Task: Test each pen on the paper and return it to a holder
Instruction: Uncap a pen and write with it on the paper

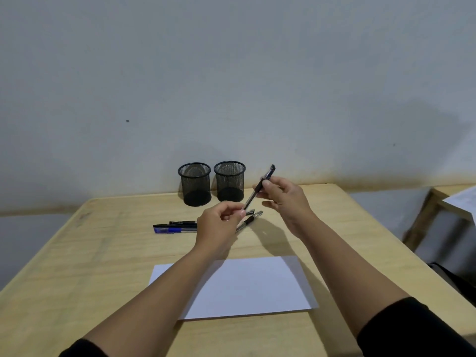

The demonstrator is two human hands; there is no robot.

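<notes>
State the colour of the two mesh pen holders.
Black, both mesh pen holders, clearest in the head view.

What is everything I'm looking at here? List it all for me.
Mesh holders: two, black, side by side at the table's far edge by the wall, no pens visible inside.
Held pen: one, dark, tilted in the air above the table.
Pens on the table: at least three, dark and blue, lying between holders and paper, partly hidden by the left hand.
Paper: one white sheet, near the table's front, no marks visible.
Table: one, light wood.
Second table: partly seen at right.
Left hand: pinches the held pen's lower end.
Right hand: grips its upper part.
</notes>
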